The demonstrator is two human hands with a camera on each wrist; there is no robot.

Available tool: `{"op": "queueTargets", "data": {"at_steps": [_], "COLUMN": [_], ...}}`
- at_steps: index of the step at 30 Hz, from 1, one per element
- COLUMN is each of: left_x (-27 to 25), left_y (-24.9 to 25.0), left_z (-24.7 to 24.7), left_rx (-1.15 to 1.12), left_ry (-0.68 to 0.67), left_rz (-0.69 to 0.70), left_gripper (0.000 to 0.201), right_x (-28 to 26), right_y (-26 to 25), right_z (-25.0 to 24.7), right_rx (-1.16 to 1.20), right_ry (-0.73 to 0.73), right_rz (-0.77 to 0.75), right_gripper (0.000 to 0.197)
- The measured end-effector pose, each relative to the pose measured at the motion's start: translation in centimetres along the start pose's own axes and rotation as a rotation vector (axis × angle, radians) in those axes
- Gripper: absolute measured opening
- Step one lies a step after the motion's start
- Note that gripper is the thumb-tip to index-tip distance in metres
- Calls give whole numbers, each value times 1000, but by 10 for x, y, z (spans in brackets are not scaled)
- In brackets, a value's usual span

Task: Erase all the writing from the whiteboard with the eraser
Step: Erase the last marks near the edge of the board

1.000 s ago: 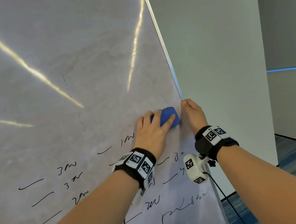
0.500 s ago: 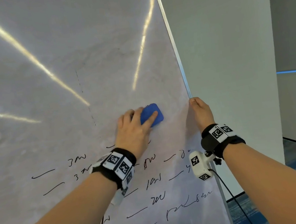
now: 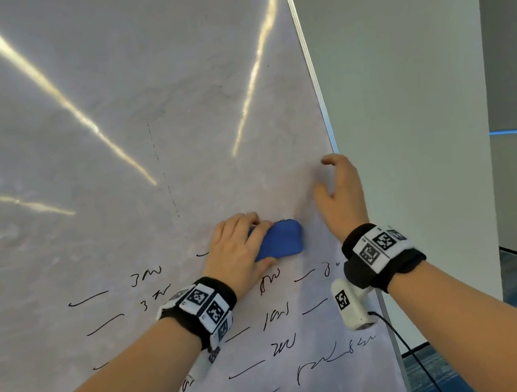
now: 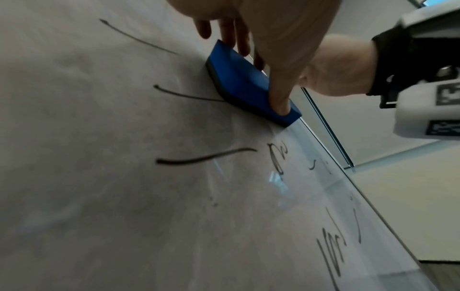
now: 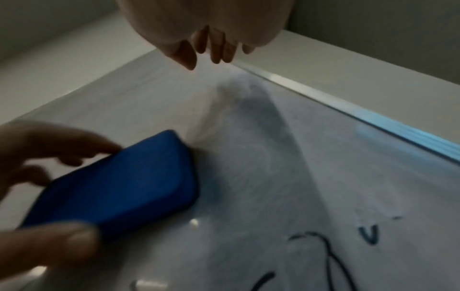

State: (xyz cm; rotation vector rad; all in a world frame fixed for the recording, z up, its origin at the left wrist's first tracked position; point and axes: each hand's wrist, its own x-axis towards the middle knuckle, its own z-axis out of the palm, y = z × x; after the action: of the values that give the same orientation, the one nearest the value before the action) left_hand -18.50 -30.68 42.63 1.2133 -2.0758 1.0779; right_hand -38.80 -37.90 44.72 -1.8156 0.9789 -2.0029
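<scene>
From above, the left hand [image 3: 237,253] grasps the blue eraser [image 3: 279,240] and holds it flat against the whiteboard [image 3: 102,118], just above the top rows of black writing [image 3: 274,315], with fingers over its upper edge and thumb along its lower edge. The right hand [image 3: 340,196] hangs beside the board's right edge with its fingers loosely curled and nothing in them; whether its fingertips touch the frame [image 3: 310,62] I cannot tell from here. The left wrist view adds what the head view misses: the eraser [image 4: 245,84] has a darker pad on its underside pressed to the surface, its lower corner meets the end of one black dash [image 4: 184,94], and the thumb [image 4: 278,94] lies across its blue back. The right wrist view shows the eraser [image 5: 119,187] from the other side, with the left hand's fingers [image 5: 49,141] blurred at the picture's left margin, and the right hand's own fingertips [image 5: 216,53] hanging clear above the board, apart from it. That view is dim and soft, so the marks near its lower edge are illegible. The head view cuts off the board's lower part, and the left forearm hides some of the writing.
</scene>
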Motion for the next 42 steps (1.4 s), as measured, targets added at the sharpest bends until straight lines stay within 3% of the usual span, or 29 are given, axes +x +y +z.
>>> {"op": "queueTargets", "data": {"at_steps": [3,10,15,18,22,24,30,35,40,42], "left_x": [-4,-14,-15,-20,-39,-50,-63,-81,-107,-110], "left_y": [0,-18,-40,-62,-113,-140,-187,-220,-226,-225], "left_z": [2,-6,-29,-54,-97,-113,-144,-167,-158,-153], "left_rx": [-6,-43,12,47,148,201,260,270,261,275], "left_ry": [1,-25,-53,-30,-61,-91,-51,-49,-95,-98], "left_rz": [-78,-88,-10,-13,-92,-134,-177,-226,-255,-260], "left_gripper": [69,55,58,51,48,49,50,52,52,51], "right_x": [-21,-55,-70,-74,-66,-72,-105,-105,-131,-124], "right_y": [-21,-25,-12,-9,-5,-11,-28,-32,-44,-42], "right_z": [14,31,44,46,44,52,75,83,103,103], "right_rx": [-59,-191,-449,-438,-377,-386,-425,-370,-376,-361], "right_ry": [-160,-483,-483,-422,-240,-192,-294,-107,-207,-130], "right_rz": [-222,-469,-617,-547,-248,-168,-185,54,-135,-33], "right_gripper": [35,35,46,55,68,69,67,66,68,64]}}
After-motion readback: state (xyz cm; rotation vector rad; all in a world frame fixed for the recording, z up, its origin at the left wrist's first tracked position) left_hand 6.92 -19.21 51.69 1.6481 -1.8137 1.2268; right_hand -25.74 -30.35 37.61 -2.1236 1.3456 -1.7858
